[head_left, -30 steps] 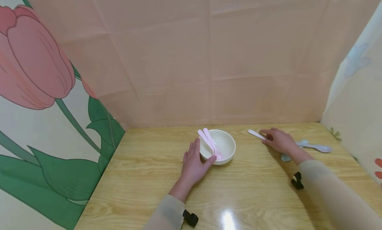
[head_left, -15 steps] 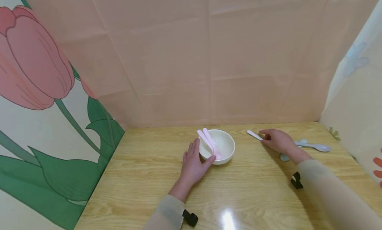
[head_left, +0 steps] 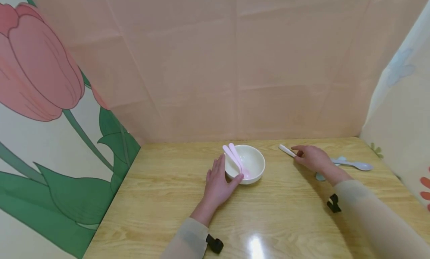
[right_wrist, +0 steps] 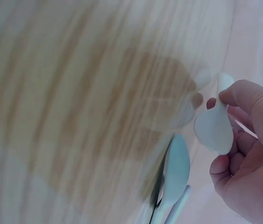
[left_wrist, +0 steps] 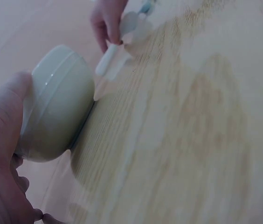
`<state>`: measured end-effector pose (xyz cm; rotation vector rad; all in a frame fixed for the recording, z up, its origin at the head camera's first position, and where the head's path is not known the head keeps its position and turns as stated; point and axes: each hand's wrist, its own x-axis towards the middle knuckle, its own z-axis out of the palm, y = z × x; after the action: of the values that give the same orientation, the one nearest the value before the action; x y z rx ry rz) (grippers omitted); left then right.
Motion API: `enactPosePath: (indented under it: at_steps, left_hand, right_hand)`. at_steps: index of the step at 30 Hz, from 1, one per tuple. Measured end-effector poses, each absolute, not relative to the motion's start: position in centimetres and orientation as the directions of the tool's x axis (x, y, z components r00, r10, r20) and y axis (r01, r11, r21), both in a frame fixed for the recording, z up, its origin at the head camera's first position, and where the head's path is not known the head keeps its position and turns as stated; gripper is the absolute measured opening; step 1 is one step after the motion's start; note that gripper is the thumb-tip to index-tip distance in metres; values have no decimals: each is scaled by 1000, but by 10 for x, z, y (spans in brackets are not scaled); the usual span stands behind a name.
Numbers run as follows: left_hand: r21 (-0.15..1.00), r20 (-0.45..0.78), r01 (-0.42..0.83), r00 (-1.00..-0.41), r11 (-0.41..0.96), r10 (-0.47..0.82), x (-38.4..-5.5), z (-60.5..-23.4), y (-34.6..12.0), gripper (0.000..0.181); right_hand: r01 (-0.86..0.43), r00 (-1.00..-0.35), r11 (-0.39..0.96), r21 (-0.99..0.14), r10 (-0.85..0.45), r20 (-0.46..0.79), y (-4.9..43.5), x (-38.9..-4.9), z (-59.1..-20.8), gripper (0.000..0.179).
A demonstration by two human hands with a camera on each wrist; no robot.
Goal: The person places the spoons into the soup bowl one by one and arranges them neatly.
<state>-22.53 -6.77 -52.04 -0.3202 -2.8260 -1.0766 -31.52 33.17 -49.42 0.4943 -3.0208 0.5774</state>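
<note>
My left hand (head_left: 220, 186) holds the white bowl (head_left: 256, 164) at its left side, thumb on the near rim. Two pink spoons (head_left: 231, 153) lean in the bowl, handles out over the far-left rim. To the right, my right hand (head_left: 313, 159) pinches a white spoon (right_wrist: 214, 128) at its neck between thumb and finger. The handle (left_wrist: 106, 60) of that spoon points toward the bowl, low over the tabletop, with its reflection below. In the head view the hand hides the spoon's bowl end. A light-blue spoon (right_wrist: 177, 168) lies beside this hand.
A lavender spoon (head_left: 361, 165) lies on the right, crossing the light-blue one. The wooden table (head_left: 268, 221) meets a pink cloth backdrop (head_left: 188, 83) at the far edge. Tulip-printed panel (head_left: 43, 65) stands on the left, a pale panel (head_left: 406, 121) on the right.
The white spoon's handle tilts up slightly between the right fingers; it lay flatter before. The left hand and the bowl have stayed in place.
</note>
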Motion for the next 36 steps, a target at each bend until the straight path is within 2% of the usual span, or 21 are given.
enactPosePath:
  at_steps: [17,36]
  left_hand:
    - [649,173,232,-972,725,157,-225,-517,-67,111]
    - [660,158,225,-974,717,161,-226,-518,-69,109]
  right_hand:
    - [-237,-968,779,-580,-238,76,314,-311,-490,61]
    - [-273,-961,659,-701,-161,223,270,-295,-486,56]
